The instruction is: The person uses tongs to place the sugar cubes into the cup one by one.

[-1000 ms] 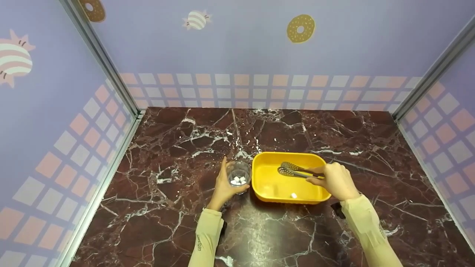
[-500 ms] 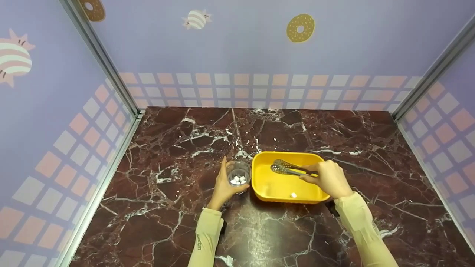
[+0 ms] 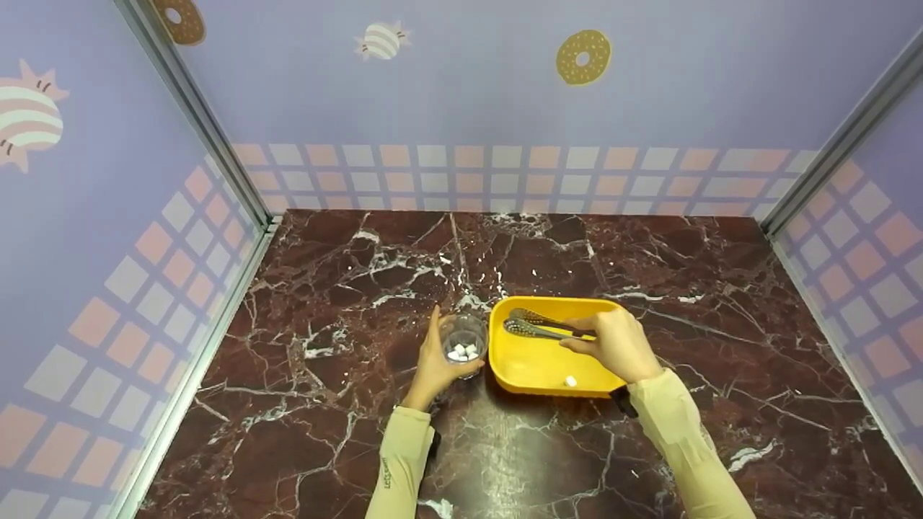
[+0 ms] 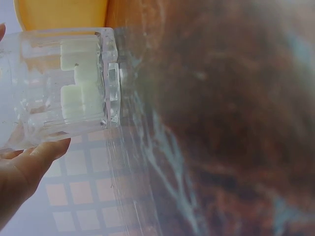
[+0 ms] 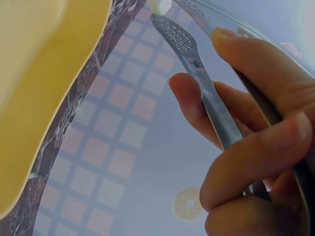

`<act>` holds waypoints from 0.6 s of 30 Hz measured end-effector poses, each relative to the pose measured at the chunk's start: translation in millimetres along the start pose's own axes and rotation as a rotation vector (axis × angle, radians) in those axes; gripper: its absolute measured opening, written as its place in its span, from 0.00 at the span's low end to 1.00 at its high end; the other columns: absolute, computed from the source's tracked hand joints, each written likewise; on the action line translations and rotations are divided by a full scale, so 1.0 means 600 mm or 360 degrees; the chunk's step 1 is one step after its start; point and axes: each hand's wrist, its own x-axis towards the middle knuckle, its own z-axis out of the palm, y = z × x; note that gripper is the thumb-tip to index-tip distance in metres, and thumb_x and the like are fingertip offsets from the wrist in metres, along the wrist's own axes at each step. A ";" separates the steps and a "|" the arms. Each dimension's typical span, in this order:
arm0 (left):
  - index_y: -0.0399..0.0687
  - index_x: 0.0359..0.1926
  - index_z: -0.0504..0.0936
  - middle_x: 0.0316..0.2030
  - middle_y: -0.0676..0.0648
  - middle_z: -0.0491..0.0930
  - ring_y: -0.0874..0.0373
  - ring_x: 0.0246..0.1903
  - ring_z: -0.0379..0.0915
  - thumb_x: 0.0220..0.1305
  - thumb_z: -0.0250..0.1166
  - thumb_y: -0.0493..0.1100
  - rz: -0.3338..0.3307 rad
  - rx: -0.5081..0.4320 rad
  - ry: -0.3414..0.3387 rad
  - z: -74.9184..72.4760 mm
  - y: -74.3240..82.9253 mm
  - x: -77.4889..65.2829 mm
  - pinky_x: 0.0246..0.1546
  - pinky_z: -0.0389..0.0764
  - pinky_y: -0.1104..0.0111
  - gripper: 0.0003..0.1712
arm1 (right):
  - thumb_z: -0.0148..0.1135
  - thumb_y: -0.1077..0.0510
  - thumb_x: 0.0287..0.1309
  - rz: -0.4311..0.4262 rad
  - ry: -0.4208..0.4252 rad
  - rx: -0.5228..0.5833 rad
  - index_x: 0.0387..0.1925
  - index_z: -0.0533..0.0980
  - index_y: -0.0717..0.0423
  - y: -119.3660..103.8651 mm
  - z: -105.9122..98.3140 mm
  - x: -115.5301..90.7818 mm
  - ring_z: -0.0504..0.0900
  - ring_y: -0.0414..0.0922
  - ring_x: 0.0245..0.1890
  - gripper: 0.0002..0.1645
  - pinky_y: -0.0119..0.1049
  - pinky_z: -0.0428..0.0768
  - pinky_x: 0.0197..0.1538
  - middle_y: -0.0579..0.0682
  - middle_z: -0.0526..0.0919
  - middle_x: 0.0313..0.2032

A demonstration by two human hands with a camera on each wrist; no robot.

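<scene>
My left hand [image 3: 438, 366] holds a clear cup [image 3: 461, 328] upright on the table, thumb on one side and fingers on the other. Several small white cubes [image 4: 81, 83] lie at the cup's bottom in the left wrist view. Just right of it stands a yellow basin [image 3: 526, 362], with one white cube [image 3: 570, 381] near its front wall. My right hand [image 3: 619, 346] grips metal tongs [image 3: 532, 329] over the basin, their perforated tips pointing left toward the cup. In the right wrist view a white cube [image 5: 160, 6] shows at the tips; whether they pinch it, I cannot tell.
The dark red marbled table [image 3: 346, 432] carries small white crumbs [image 3: 461, 270] behind the cup and basin. Lilac walls [image 3: 469, 86] with a tile pattern enclose it at the back and both sides.
My right hand has moved left with the tongs, bringing their tips from mid-basin to near its left wall. My left hand and the cup have stayed put.
</scene>
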 end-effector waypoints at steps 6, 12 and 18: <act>0.35 0.66 0.44 0.56 0.37 0.67 0.41 0.56 0.65 0.25 0.78 0.38 -0.0013 -0.0021 -0.0010 -0.002 -0.005 0.002 0.62 0.65 0.55 0.68 | 0.70 0.50 0.37 -0.0094 0.0060 0.0029 0.31 0.84 0.52 -0.011 0.014 0.009 0.82 0.42 0.22 0.16 0.36 0.80 0.27 0.50 0.86 0.29; 0.33 0.66 0.44 0.56 0.33 0.66 0.37 0.55 0.64 0.25 0.78 0.37 -0.0013 -0.0033 -0.0023 -0.006 0.009 0.001 0.61 0.64 0.50 0.67 | 0.69 0.49 0.40 -0.0008 -0.0060 0.0104 0.33 0.83 0.51 -0.023 0.022 0.017 0.82 0.40 0.22 0.15 0.34 0.79 0.25 0.49 0.86 0.32; 0.27 0.64 0.45 0.55 0.28 0.65 0.32 0.54 0.63 0.26 0.75 0.31 0.0002 -0.0058 -0.0016 -0.016 0.056 -0.005 0.60 0.64 0.46 0.64 | 0.68 0.47 0.40 0.0040 -0.0109 0.0121 0.35 0.83 0.49 -0.032 0.032 0.024 0.83 0.43 0.26 0.17 0.41 0.81 0.31 0.47 0.85 0.33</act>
